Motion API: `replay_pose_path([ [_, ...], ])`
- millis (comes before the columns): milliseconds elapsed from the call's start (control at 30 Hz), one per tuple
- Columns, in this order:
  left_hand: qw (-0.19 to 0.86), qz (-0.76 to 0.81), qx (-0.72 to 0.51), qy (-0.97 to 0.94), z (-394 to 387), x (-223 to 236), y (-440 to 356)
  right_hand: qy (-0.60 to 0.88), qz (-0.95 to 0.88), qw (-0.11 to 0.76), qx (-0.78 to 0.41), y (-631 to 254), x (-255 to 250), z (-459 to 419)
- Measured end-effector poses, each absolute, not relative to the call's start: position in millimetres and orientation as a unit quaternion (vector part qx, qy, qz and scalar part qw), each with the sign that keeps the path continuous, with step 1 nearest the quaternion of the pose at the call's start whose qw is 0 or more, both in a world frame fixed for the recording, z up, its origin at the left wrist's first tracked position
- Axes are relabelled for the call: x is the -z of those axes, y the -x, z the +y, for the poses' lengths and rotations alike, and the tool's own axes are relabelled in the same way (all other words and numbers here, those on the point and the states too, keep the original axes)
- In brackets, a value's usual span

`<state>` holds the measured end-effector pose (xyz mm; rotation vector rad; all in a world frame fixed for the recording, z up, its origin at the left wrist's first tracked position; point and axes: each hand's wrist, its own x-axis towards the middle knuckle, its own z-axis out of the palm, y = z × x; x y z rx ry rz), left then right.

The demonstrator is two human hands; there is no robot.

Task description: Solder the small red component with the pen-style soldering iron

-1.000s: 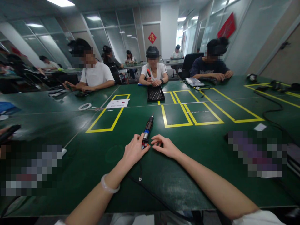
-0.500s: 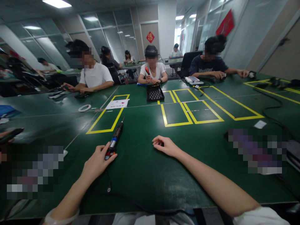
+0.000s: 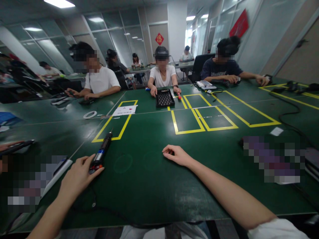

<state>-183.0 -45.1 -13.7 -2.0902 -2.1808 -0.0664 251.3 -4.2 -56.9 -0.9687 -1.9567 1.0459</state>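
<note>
My left hand (image 3: 79,172) is closed on the rear end of an electric screwdriver (image 3: 102,147). The tool has a dark body with a blue and silver band, red parts at the rear, and a thin bit pointing away from me. It lies low over the green table, its bit at the near edge of a yellow taped rectangle (image 3: 122,135). A dark cable (image 3: 107,209) trails toward me from its rear. My right hand (image 3: 177,155) rests on the tabletop with its fingers loosely curled in and nothing in them.
Across the table (image 3: 139,199), a person has both hands by a black tray (image 3: 164,99) of small parts, a red-handled tool (image 3: 179,96) at one hand. A white tape roll (image 3: 90,115) and a paper sheet (image 3: 125,110) lie left of centre. Blurred-out devices flank me.
My left hand has slid the electric screwdriver left and slightly toward me. My right hand stays put. The person opposite has lowered the red-handled tool to the table beside the tray.
</note>
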Motion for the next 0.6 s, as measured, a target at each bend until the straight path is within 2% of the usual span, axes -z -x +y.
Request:
replay_pose_path([
  [100, 0.114, -0.686, 0.014, 0.718, -49.1, 8.3, 167.3, 0.372, -0.761, 0.353, -0.398, -251.6, 57.5, -3.9],
  [400, 0.125, -0.681, -0.001, 0.721, -49.6, -11.2, 136.0, 0.372, -0.764, 0.354, -0.390, -250.5, 59.1, -2.9],
  [500, 0.056, -0.672, 0.051, 0.737, -45.1, -19.4, 104.7, 0.375, -0.766, 0.349, -0.388, -250.6, 58.5, -2.8],
  [600, -0.078, -0.634, 0.119, 0.760, -37.6, -22.2, 56.9, 0.376, -0.764, 0.347, -0.392, -250.6, 57.4, -3.0],
])
